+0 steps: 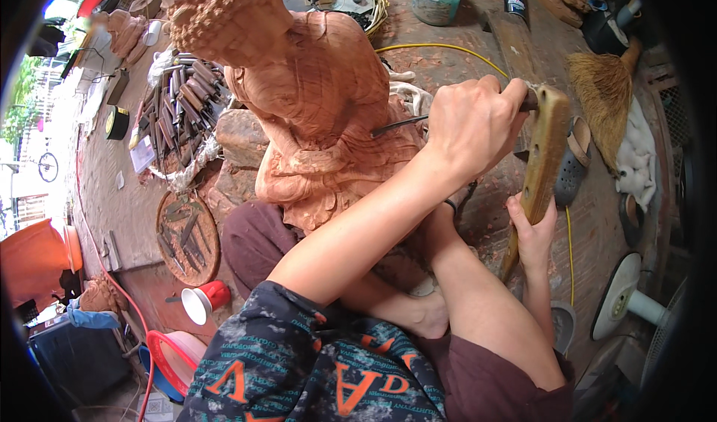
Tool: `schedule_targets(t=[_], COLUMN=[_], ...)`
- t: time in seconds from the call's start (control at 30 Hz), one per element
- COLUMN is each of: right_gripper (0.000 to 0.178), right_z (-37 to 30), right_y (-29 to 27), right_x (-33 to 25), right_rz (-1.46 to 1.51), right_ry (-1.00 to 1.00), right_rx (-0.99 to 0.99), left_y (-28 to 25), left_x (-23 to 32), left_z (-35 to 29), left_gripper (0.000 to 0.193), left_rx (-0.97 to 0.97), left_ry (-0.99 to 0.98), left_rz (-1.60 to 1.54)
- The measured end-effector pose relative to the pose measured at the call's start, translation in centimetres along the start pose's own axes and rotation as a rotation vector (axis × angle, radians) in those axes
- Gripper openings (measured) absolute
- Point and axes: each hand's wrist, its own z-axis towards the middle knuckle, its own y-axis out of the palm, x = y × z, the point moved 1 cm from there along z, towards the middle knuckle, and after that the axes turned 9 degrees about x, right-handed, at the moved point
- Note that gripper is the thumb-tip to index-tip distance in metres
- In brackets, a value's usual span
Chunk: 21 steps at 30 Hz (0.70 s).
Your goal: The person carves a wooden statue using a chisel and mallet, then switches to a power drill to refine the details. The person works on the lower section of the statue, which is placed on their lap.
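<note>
1. Nearest the camera, a dark shirt (pixel 299 347) with orange and teal print covers the seated person's torso; bare legs (pixel 485 295) fold just beyond it.
2. Past the legs, upper middle, sits a reddish carved figure (pixel 321 78), seemingly wooden, its head toward the upper left.
3. The left hand (pixel 478 127) is closed around the handle of a thin chisel (pixel 407 123), whose dark tip meets the figure near its lap. A firm, steady hold and a shallow angle should help it pare rather than dig.
4. The right hand (pixel 533 229) grips a yellowish wooden bar (pixel 550 149) pierced with holes. Its upper end is at the chisel's butt; whether they touch is unclear.
5. Short, light taps, square to the handle, seem best; a glancing blow could strike the left fingers or make the tip skid.
6. Clustered hand tools (pixel 187 97) lie left of the figure, a sensible place to reach for another edge.
</note>
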Motion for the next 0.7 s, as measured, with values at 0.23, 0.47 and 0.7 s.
schedule_targets(t=[0.23, 0.47, 0.7], right_gripper=[0.025, 0.031, 0.046], right_z=[-0.2, -0.7, -1.0], right_y=[-0.1, 0.5, -0.4], right_x=[0.7, -1.2, 0.6], right_rz=[0.067, 0.173, 0.012], right_ry=[-0.035, 0.100, -0.012], right_rx=[0.046, 0.033, 0.081], left_y=[-0.8, -1.0, -1.5], left_x=[0.3, 0.1, 0.3], left_z=[-0.7, -1.1, -1.3], left_gripper=[0.022, 0.020, 0.021], left_rx=[-0.084, -0.111, -0.124], left_ry=[0.047, 0.064, 0.099], left_rz=[-0.097, -0.127, -0.153])
